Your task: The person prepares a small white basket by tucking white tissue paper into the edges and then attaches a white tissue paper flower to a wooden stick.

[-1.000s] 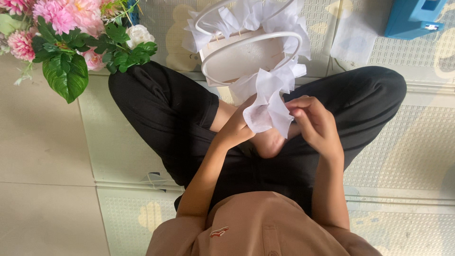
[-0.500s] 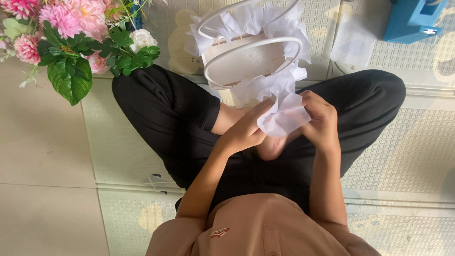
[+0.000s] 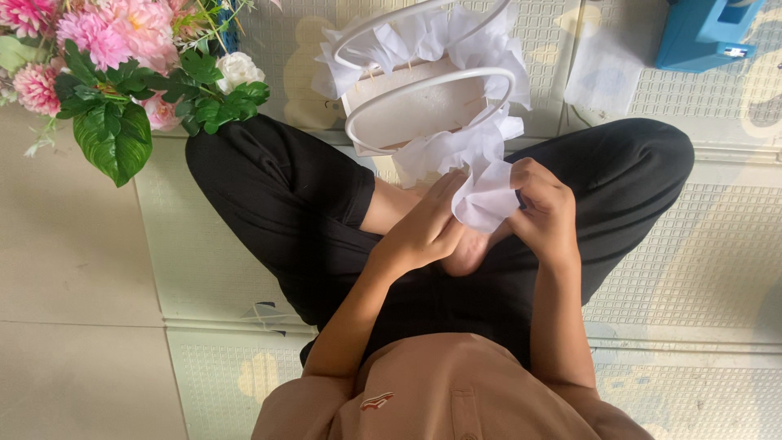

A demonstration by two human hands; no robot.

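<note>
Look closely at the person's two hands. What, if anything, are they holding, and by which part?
Both hands hold a white paper piece. The right hand pinches its right edge; the left hand presses its fingers against the left edge. It hangs just below the white frilled basket.

One head-worn view — it looks steeply down from close above at the person's crossed legs [image 3: 309,212] and the floor mat [image 3: 700,261] beyond, the lap nearest.

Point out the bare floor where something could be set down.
Bare tiles lie left of the black-trousered knee, below the flowers. Bare mat lies right of the other knee. Crowded: both hands on the white paper by the basket.
</note>
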